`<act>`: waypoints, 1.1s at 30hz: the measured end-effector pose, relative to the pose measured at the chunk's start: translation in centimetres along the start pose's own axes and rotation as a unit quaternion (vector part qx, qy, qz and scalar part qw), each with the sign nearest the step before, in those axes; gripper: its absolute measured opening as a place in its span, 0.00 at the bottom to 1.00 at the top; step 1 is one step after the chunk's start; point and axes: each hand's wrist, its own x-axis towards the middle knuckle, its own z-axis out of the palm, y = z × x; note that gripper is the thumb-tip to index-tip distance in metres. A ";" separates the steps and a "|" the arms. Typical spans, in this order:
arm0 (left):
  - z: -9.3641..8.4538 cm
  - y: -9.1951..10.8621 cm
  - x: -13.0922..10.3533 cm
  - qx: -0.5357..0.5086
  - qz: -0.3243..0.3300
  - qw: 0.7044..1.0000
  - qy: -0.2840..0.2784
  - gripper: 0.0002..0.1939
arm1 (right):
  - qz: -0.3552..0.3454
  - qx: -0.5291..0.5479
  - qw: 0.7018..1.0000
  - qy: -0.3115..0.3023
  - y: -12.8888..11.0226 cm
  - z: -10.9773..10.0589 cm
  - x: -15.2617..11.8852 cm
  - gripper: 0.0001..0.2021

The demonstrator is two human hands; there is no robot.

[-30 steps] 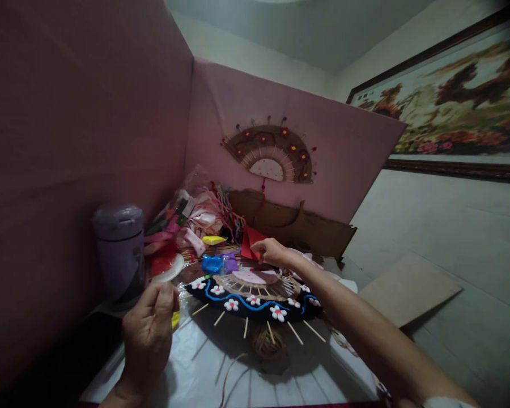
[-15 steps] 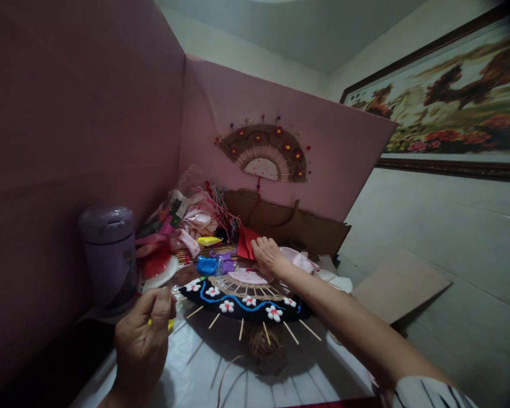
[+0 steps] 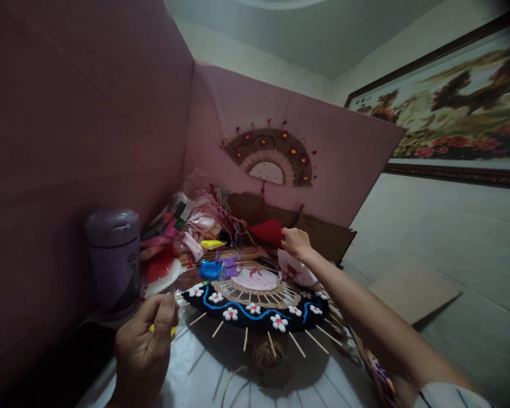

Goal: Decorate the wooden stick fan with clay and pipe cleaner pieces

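Head: red sheet [image 3: 267, 233] in right hand [image 3: 296, 242]

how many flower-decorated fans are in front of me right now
2. The brown fan is on the upright pink panel; the black-banded fan is over the white tabletop, beside the left hand. The mixed pile behind could hide more.

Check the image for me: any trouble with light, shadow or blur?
Head view: dim, the flat pink left panel murky; head view: the black, white-flowered half-round fan throws a spoked shadow onto the white tabletop; head view: the paperlike red sheet in the right hand looks soft.
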 end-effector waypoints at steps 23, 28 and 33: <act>-0.2 -0.1 -0.1 0.020 0.014 1.000 0.004 0.17 | 0.117 0.065 0.987 0.093 5.2 1.7 -2.5 0.15; 0.0 0.0 0.0 0.012 0.004 1.000 0.005 0.16 | 0.106 0.054 0.988 0.097 5.1 1.6 -2.7 0.13; 0.0 -0.2 0.0 0.010 -0.015 1.000 0.004 0.16 | 0.101 0.043 0.990 0.091 5.1 1.5 -3.1 0.12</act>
